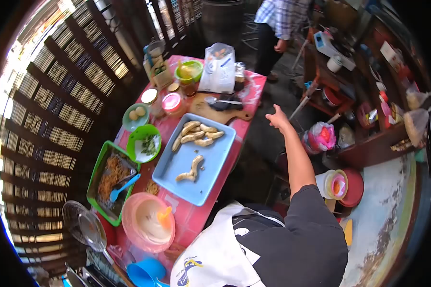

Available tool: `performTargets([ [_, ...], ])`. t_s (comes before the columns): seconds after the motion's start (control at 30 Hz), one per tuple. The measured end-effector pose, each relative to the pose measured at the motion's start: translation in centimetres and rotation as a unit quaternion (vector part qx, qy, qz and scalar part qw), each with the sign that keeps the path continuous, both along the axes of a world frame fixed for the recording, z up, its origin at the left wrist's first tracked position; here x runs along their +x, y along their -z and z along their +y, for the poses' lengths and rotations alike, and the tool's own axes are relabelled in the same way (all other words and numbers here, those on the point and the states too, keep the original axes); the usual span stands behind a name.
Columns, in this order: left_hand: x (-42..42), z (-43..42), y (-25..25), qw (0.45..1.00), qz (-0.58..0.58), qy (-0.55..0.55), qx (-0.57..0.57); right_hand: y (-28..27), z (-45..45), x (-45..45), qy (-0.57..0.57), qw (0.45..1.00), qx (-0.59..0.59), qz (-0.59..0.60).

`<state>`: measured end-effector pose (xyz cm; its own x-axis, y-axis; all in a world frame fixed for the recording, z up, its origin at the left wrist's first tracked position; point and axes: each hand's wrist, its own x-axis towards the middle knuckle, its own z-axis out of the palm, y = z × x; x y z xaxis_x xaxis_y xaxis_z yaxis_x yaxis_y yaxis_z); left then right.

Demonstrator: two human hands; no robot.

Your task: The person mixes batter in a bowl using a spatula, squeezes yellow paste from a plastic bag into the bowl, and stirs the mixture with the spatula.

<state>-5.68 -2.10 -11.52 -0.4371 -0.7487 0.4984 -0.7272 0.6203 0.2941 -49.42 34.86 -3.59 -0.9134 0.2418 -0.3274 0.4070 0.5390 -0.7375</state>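
My right arm reaches out over the floor beside the table. My right hand [277, 118] is empty, some fingers stretched out as in pointing, near the table's edge but apart from it. My left hand [175, 251] shows only partly beside the pink bucket [129, 217]; the apron hides much of it and its fingers are unclear. A pale batter-like liquid [151, 221] and an orange-handled utensil [165, 218] are in that bucket. Peeled bananas [192, 137] lie in a light blue tray [211, 184], several at the far end and a few nearer.
The red table [196, 208] also bears a green tray [92, 193] with shredded food and a blue spoon [124, 188], bowls, jars [174, 104] and a cutting board [215, 114]. Another person [277, 28] stands beyond. Shelves [368, 143] stand right, a slatted fence [48, 115] left.
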Motion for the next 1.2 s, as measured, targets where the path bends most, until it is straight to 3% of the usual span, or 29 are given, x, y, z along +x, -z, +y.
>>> performTargets([
  [0.2,-3.4,0.6,-0.6,0.997,0.004,0.061,0.05,-0.5,1.0,-3.4,-0.023,0.999,0.02,-0.017],
  [0.3,-6.7,1.7,-1.0,0.993,0.0,0.091,0.076,0.5,0.9,-7.8,-0.058,0.993,0.071,0.074],
  [0.43,-12.8,3.8,-0.9,0.988,-0.022,0.104,0.116,4.1,1.0,-17.5,-0.053,0.985,0.145,0.084],
  [0.47,-14.7,4.4,-0.9,0.987,-0.03,0.102,0.124,6.7,1.3,-20.6,-0.051,0.977,0.158,0.136],
  [0.5,-16.7,4.9,-0.7,0.985,-0.04,0.099,0.135,6.5,0.9,-22.7,-0.05,0.982,0.161,0.084],
  [0.57,-20.4,6.0,-0.8,0.982,-0.061,0.09,0.155,12.9,0.9,-29.0,-0.039,0.972,0.175,0.15],
  [0.7,-26.2,7.4,-1.5,0.974,-0.105,0.065,0.189,14.0,-0.6,-35.0,-0.009,0.981,0.159,0.109],
  [0.73,-27.1,7.7,-1.6,0.972,-0.114,0.057,0.197,14.3,-0.7,-37.0,-0.06,0.985,0.159,0.005],
  [0.8,-28.5,8.0,-1.7,0.967,-0.13,0.042,0.213,17.0,-1.5,-39.8,-0.089,0.987,0.123,-0.06],
  [0.93,-30.6,8.3,-1.8,0.96,-0.151,0.027,0.235,15.2,-1.6,-40.4,-0.21,0.945,0.149,-0.202],
  [1.03,-31.4,8.1,-1.7,0.955,-0.163,0.02,0.245,20.8,-1.2,-42.1,-0.309,0.909,0.143,-0.238],
  [1.07,-31.5,8.1,-1.7,0.954,-0.166,0.019,0.249,21.6,-1.5,-42.1,-0.292,0.922,0.154,-0.203],
  [1.2,-32.0,7.5,-1.7,0.95,-0.172,0.013,0.262,19.8,-1.4,-42.5,-0.315,0.9,0.168,-0.251],
])
